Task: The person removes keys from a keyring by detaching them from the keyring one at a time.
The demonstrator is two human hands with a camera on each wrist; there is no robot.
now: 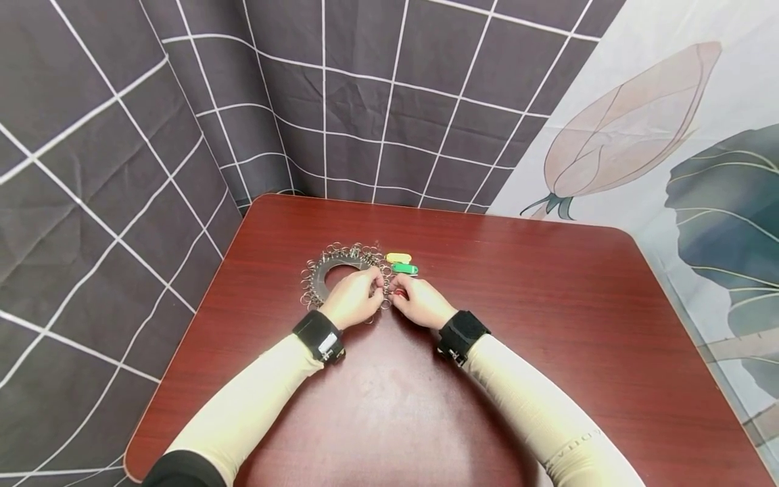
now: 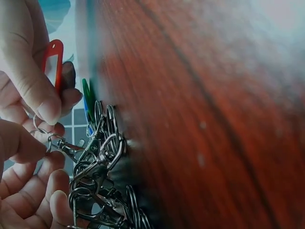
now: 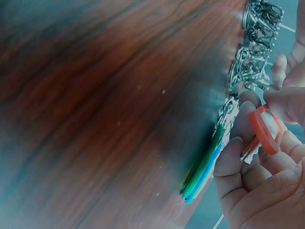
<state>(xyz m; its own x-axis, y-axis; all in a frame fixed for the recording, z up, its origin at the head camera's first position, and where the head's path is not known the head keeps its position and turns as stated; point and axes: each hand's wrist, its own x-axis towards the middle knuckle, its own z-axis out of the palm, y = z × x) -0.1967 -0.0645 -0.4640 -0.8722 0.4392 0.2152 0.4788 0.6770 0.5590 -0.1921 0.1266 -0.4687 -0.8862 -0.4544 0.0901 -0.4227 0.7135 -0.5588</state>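
My left hand (image 1: pixel 355 297) pinches the ring end of a small metal swivel clip (image 2: pixel 68 147) at the right edge of a grey ring-shaped plate (image 1: pixel 319 276). Clips with split rings (image 2: pixel 97 167) line this plate all round. Close beside it, my right hand (image 1: pixel 425 302) holds a red key tag (image 3: pixel 263 130) with a white label. A silver key (image 3: pixel 250 151) lies against its fingers under the tag. Between the two hands, a thin ring (image 2: pixel 35 122) shows at the right thumb, right by the clip's ring.
Just beyond my right hand lie a yellow tag (image 1: pixel 398 258) and a green tag (image 1: pixel 404 268), with a blue edge (image 3: pixel 208 167) showing beside the green one. They rest on a reddish-brown table (image 1: pixel 548 325). A dark grid-patterned curtain (image 1: pixel 365 101) hangs behind.
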